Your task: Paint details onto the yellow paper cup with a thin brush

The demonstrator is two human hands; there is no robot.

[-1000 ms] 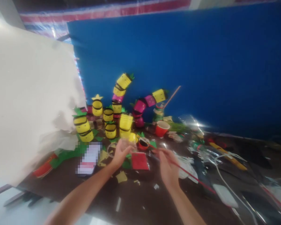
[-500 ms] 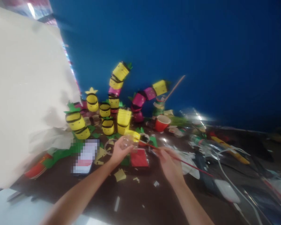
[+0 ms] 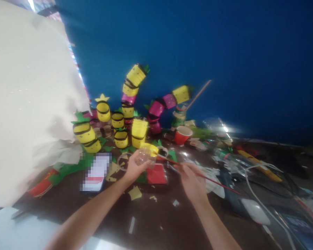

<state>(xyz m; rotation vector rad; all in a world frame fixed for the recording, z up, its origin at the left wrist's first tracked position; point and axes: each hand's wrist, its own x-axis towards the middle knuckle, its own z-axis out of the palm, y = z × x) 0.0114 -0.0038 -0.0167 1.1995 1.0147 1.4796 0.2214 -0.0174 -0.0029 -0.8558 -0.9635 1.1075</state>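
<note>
My left hand is closed round a clear plastic cup-like piece, the base of which looks rounded. Its far part is bright yellow. In my right hand a thin paintbrush with a red handle is pinched, pointing left. The brush tip meets the yellow part, or lies very close to it; blur hides which. A red square sheet lies on the table below the piece. Just behind stand yellow cups with black bands and green paper leaves on several of them.
Curved stacks of yellow and magenta cups lean near the blue wall. A red paper cup stands right of centre. A phone lies at left. Paper scraps, a yellow-handled tool, a white cable and a white mouse-like object clutter the table.
The view has shifted slightly, so most things sit a little further right. Both hands keep hold of the plastic piece and the paintbrush in almost the same pose.
</note>
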